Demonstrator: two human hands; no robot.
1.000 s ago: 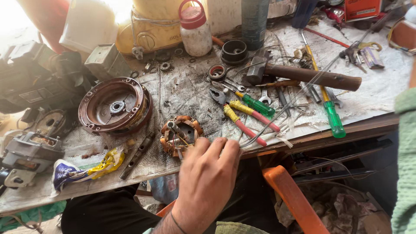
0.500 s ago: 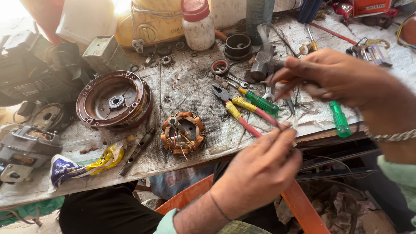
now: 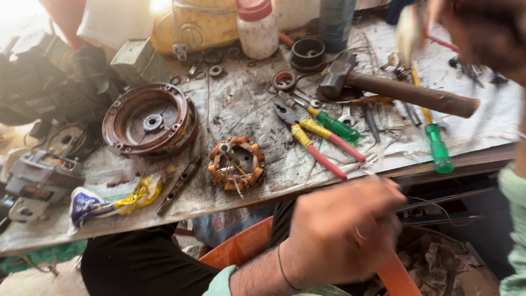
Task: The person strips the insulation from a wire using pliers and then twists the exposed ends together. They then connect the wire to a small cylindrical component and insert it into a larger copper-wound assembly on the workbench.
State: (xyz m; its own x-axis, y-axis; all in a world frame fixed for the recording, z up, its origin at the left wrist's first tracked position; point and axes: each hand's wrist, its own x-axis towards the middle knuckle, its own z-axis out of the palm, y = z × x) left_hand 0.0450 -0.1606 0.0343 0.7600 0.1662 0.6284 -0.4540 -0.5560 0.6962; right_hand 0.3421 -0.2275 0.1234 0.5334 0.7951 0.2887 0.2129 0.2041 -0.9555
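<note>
Nearest the camera, left hand (image 3: 342, 233), blurred, curled loosely off the front edge of the worktop (image 3: 241, 109), a thin wire (image 3: 438, 205) running by its fingers; cannot tell whether the grip closes on that wire or on nothing. Just beyond and left of that hand, on the worktop near its front edge, a copper-wound stator (image 3: 236, 163), lying flat, touched by neither hand. Right of the stator, pliers (image 3: 309, 140) with yellow-and-pink handles, angled toward the worktop edge. Left of the stator, a dark metal bar (image 3: 178, 186), then a yellow-and-blue rag (image 3: 115, 200). Behind and left of the stator, a round rusty-brown motor housing (image 3: 150, 120), open side up. Behind and right of the stator, a small green-handled screwdriver (image 3: 333, 125), farther right a long green-handled screwdriver (image 3: 433, 137), and a hammer (image 3: 400, 90) with a brown wooden handle lying across other tools. Well behind the stator, a white bottle (image 3: 256, 30) with a red cap. Far right and high above the stator, right hand (image 3: 482, 27), badly blurred, closed on a pale object (image 3: 408, 33) too smeared to identify.
</note>
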